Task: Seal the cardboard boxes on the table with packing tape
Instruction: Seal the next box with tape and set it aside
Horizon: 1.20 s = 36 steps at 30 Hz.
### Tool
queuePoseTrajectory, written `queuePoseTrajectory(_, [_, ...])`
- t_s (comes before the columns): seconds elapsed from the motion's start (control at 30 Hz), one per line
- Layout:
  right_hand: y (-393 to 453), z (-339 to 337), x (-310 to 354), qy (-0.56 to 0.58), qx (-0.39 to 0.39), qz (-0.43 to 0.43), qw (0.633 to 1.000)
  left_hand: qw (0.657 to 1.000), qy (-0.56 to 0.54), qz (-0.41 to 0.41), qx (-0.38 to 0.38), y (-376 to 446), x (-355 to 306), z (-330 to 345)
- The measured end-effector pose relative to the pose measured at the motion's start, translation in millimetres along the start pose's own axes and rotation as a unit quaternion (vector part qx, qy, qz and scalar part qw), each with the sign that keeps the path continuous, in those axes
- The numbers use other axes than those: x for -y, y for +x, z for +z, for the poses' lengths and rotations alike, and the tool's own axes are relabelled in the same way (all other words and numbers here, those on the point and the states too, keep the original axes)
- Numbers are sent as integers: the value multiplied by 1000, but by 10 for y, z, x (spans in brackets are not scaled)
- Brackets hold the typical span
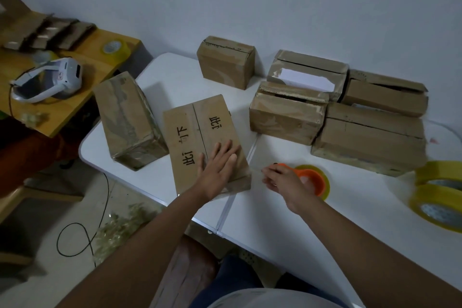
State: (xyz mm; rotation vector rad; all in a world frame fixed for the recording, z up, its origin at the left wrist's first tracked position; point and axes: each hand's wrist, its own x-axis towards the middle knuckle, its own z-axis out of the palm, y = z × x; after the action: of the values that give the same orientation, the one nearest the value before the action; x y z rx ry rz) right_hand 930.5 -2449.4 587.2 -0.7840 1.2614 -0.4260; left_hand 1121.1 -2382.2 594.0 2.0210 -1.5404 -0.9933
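Left hand [220, 170] is pressing flat, fingers spread, on the lettered brown cardboard box [200, 132]; right hand [282, 180] is gripping the orange-cored yellow tape roll [313, 181].

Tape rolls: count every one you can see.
4. One roll under the right hand, two stacked at the table's right edge, one on the wooden side table. Boxes may hide others.
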Motion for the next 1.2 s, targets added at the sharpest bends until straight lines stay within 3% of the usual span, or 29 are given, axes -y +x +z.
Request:
queuePoseTrajectory(0.2, [21, -93, -21, -66, -48, -92, 992, 999, 9, 19, 49, 14, 63, -102])
queuePoseTrajectory(0.37, [40, -80, -51, -89, -55, -135, 985, 989, 125, 59, 58, -8, 143, -103])
queuePoseTrajectory(0.57, [67, -122, -99, -106, -56, -147, 982, 938, 330, 112, 6, -63, 301, -78])
queuePoseTrajectory(0.73, [100, -129, -128, -122, -60, -147, 980, 909, 399, 117, -30, -42, 336, 22])
queuePoseTrajectory(0.87, [107, -111, -131, -134, -61, -167, 975, 901, 408, 138, -45, -39, 305, -3])
queuePoseTrajectory(1.03, [126, -97, -140, -114, -65, -188, 973, 903, 390, 138, -117, 26, 120, 64])
queuePoseTrajectory(1.2, [205, 45, -160, -179, -67, -245, 950, 896, 406, 138, -117, -6, 216, 88])
